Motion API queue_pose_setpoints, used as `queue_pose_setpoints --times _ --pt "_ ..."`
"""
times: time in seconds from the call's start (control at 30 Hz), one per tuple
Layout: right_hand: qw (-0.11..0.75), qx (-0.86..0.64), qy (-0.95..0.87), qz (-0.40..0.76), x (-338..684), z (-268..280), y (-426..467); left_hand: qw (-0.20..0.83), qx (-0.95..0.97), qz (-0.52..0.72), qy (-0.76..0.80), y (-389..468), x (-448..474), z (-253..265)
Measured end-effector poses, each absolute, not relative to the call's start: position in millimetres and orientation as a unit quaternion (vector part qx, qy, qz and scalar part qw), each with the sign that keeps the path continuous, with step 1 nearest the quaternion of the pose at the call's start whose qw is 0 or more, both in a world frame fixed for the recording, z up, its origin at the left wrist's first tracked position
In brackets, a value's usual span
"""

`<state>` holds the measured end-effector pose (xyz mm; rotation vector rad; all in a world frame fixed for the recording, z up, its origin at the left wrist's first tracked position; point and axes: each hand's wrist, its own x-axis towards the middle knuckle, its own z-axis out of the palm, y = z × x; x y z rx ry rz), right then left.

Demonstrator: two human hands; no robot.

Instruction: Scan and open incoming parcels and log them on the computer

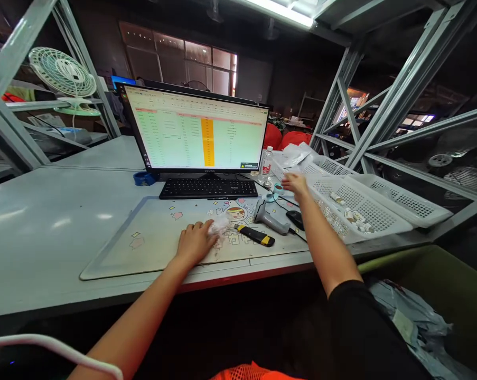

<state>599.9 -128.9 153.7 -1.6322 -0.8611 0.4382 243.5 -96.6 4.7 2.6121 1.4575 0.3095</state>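
Observation:
My left hand rests on the printed desk mat, fingers curled against a small crumpled clear plastic bag. Just right of that bag lies a black and yellow utility knife. My right hand is raised near the white baskets, beside a light-blue tape roll; its fingers are smeared by motion, and I cannot make out anything in them. A grey barcode scanner and a black mouse lie below that hand, partly behind the forearm.
A monitor showing a spreadsheet stands behind a black keyboard. Blue tape sits to the left, a plastic bottle to the right. White perforated baskets hold small items. A green bin contains plastic bags below the desk edge.

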Motion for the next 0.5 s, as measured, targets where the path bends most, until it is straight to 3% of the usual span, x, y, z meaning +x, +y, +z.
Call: queue_pose_setpoints --times 0.13,0.23,0.33,0.4,0.5 --pt "0.504 -0.658 -0.514 0.22 525.4 87.6 -161.7 0.096 0.868 0.18 0.453 -97.8 234.2 -0.2" --pt "0.33 -0.543 -0.759 0.143 479.8 61.4 -197.5 0.159 0.892 0.273 0.322 -111.6 228.7 5.2" --pt "0.211 -0.518 -0.824 0.089 464.0 63.8 -226.1 0.212 0.876 0.335 0.276 -136.5 227.8 14.1" --pt "0.2 -0.516 -0.828 0.089 473.3 74.2 -237.6 0.245 0.849 0.369 0.287 -150.0 226.9 19.0" --pt "0.289 -0.562 -0.771 0.076 525.5 97.0 -247.4 0.299 0.827 0.379 0.287 -154.2 218.7 19.6"
